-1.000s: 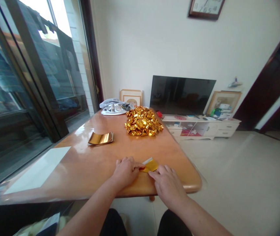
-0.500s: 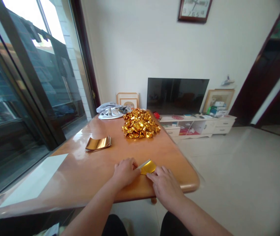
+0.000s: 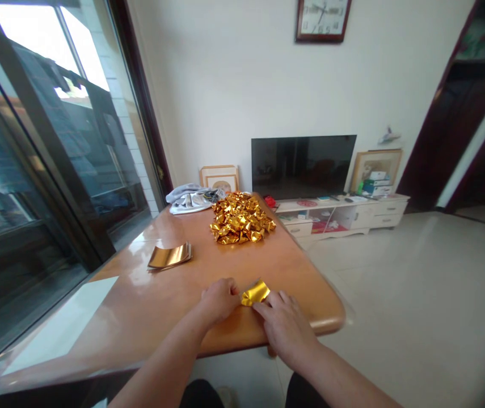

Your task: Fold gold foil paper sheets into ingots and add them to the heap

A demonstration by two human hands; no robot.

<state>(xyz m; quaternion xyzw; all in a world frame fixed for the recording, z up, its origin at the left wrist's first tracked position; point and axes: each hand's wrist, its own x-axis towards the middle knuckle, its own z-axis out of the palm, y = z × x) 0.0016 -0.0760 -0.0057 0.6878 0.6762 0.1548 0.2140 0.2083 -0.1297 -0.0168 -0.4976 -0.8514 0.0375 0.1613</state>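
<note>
A small piece of gold foil paper point(image 3: 255, 293) lies partly folded on the wooden table point(image 3: 148, 294) near its front edge. My left hand point(image 3: 220, 299) pinches its left end with closed fingers. My right hand point(image 3: 282, 325) presses and grips its right side. Farther back a heap of folded gold foil pieces point(image 3: 240, 218) rests mid-table. To the left sits a stack of flat gold sheets point(image 3: 169, 256).
A grey-white cloth bundle point(image 3: 191, 198) lies at the table's far end. A glass sliding door point(image 3: 46, 170) runs along the left. Behind the table stand a TV point(image 3: 303, 166) on a low white cabinet point(image 3: 344, 214) and picture frames. Tiled floor spreads to the right.
The foil piece has become more crumpled and folded between my hands, its white underside now hidden. Both hands stayed in place; the view drifted slightly upward.
</note>
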